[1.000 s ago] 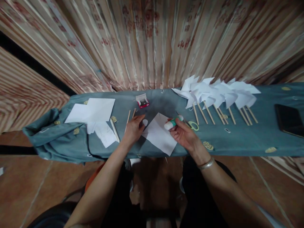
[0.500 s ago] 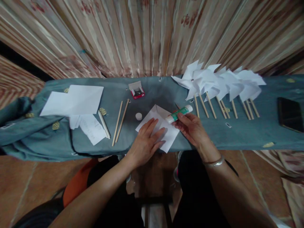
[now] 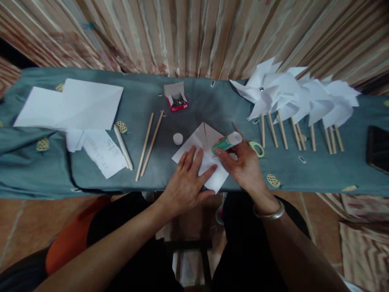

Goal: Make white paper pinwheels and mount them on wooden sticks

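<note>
Under my left hand (image 3: 187, 178) lies a square white paper (image 3: 209, 136) with slits cut in from its corners. The fingers of that hand are spread and press the sheet onto the cloth. My right hand (image 3: 243, 164) grips a green and white glue stick (image 3: 226, 143), tilted, with its lower end close to the paper's middle; whether it touches is hidden by the fingers. A round white cap (image 3: 178, 138) sits just left of the paper. Beside my right hand, the yellow-green handle of scissors (image 3: 257, 149) shows, the rest partly covered.
Several white paper pinwheels (image 3: 285, 91) on wooden sticks lie overlapped at the right, near a dark phone (image 3: 377, 148). An open red box (image 3: 178, 100) holds small metal pieces. Two wooden sticks (image 3: 148, 146), a white pen (image 3: 123, 147) and blank sheets (image 3: 91, 103) are at the left.
My right hand has turned and brought the glue stick lower over the paper, uncovering the scissors' handle. My left hand stays on the paper. The view has shifted slightly.
</note>
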Demonstrator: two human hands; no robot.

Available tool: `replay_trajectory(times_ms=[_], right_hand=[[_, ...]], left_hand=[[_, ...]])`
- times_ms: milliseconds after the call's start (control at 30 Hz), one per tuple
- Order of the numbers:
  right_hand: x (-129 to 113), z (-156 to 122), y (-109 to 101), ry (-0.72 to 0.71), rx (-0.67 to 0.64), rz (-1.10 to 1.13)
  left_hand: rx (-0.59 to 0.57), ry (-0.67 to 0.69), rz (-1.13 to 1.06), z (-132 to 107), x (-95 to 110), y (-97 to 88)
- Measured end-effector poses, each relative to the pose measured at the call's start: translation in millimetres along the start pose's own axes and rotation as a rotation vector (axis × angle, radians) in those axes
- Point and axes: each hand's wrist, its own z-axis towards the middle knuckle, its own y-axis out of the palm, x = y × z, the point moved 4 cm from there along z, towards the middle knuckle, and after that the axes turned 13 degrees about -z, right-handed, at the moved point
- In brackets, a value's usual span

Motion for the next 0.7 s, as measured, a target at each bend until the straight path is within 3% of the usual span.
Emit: replay_trajectory(times_ms=[300,700], right_hand=[[-4.5,-0.1,-1.9,-0.044,0.059,-0.198],[-8.5,3.0,3.3,-0.089,0.113,-0.257]], left_hand=[[-0.017,-0.017,-0.025,0.0,0.0,0.4],[-0.028,-0.029,-0.049,0.3,-0.6,0.5]])
